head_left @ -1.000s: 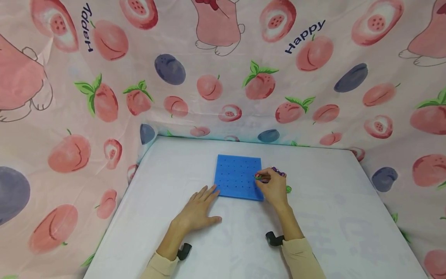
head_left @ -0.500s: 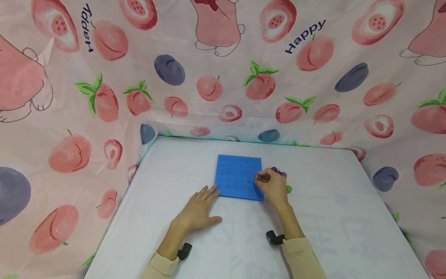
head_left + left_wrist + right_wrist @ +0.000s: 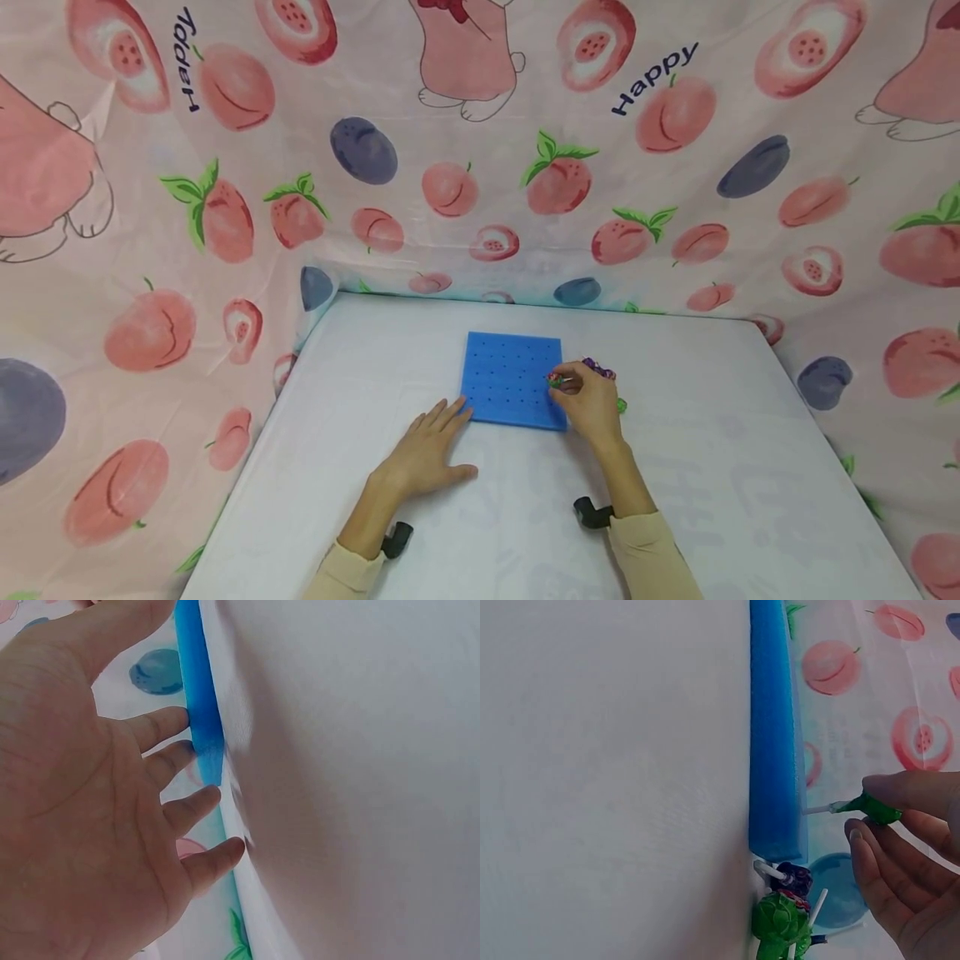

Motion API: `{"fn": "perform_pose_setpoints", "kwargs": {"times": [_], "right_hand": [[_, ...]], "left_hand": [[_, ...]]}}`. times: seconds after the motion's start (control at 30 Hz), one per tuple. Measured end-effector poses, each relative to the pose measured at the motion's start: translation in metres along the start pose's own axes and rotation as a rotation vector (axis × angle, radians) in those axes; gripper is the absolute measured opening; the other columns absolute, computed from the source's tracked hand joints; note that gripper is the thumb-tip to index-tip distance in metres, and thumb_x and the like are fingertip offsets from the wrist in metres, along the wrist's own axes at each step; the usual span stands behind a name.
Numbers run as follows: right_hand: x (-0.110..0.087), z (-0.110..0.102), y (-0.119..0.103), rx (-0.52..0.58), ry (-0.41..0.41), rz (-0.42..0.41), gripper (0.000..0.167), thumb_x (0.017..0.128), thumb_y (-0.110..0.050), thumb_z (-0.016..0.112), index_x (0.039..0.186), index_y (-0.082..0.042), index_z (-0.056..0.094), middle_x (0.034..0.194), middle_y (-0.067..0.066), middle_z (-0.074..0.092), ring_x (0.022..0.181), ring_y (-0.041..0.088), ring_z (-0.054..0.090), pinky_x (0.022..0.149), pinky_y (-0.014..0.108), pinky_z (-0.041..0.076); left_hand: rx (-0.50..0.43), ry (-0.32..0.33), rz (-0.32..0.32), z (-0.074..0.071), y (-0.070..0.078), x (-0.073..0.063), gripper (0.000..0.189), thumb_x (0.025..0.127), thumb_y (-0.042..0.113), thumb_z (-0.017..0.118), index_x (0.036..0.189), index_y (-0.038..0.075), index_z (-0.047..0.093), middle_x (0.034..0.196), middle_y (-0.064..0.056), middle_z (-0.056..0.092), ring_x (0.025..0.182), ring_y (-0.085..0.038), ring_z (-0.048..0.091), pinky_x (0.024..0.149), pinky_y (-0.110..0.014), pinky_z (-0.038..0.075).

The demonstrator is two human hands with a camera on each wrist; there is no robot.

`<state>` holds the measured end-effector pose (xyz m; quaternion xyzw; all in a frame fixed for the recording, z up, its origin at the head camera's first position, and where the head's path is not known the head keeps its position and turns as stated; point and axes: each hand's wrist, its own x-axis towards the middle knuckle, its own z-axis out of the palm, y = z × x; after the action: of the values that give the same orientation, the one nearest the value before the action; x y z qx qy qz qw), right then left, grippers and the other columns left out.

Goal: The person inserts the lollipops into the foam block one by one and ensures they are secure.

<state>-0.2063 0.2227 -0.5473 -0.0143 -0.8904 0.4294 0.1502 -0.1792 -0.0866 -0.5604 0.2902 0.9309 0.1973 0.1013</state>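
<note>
The blue board (image 3: 510, 367) is laid flat on the white desk (image 3: 375, 375), its top dotted with small holes (image 3: 490, 400) by which thin sticks could presumably be taken. At its near left corner the left hand (image 3: 423, 454) is laid, fingers spread and nothing held, probably so that the board is steadied. Over the board's right part a lollipop (image 3: 881, 810) is pinched by its wrapped head between thumb and fingers of the right hand (image 3: 592, 407); its white stick (image 3: 820, 811) is thus left free and pointed down at the board's top. Whether the tip is inside a hole cannot be told. Just right of the board, spare lollipops (image 3: 780, 915) are clustered, seemingly for easy reach. The two hands are set apart.
</note>
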Motion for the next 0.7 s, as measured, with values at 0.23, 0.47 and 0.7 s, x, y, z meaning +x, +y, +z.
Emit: {"fn": "perform_pose_setpoints", "kwargs": {"times": [0.23, 0.47, 0.7], "right_hand": [[-0.001, -0.008, 0.000, 0.000, 0.015, -0.025, 0.035, 0.084, -0.005, 0.087, 0.116, -0.005, 0.075, 0.100, 0.013, 0.079, 0.085, 0.024, 0.076, 0.075, 0.043, 0.065], [-0.002, -0.015, 0.003, -0.024, 0.011, -0.007, 0.033, 0.087, -0.007, 0.085, 0.118, -0.003, 0.074, 0.104, 0.017, 0.078, 0.087, 0.025, 0.076, 0.079, 0.039, 0.065], [-0.005, -0.023, 0.008, -0.011, 0.035, 0.014, 0.029, 0.087, -0.006, 0.084, 0.115, -0.002, 0.076, 0.103, 0.018, 0.078, 0.087, 0.028, 0.076, 0.078, 0.045, 0.064]], "left_hand": [[0.004, 0.007, 0.007, -0.001, 0.001, 0.000, 0.094, 0.094, 0.056, 0.071, 0.165, 0.012, 0.030, 0.174, -0.007, 0.018, 0.159, -0.038, 0.016, 0.124, -0.064, 0.021], [0.000, 0.010, 0.005, -0.001, 0.001, 0.000, 0.094, 0.093, 0.057, 0.072, 0.165, 0.012, 0.031, 0.174, -0.006, 0.019, 0.159, -0.038, 0.017, 0.125, -0.063, 0.021], [-0.002, 0.015, 0.003, 0.002, 0.000, 0.000, 0.094, 0.093, 0.056, 0.072, 0.165, 0.012, 0.031, 0.174, -0.006, 0.019, 0.159, -0.038, 0.017, 0.125, -0.063, 0.021]]}}
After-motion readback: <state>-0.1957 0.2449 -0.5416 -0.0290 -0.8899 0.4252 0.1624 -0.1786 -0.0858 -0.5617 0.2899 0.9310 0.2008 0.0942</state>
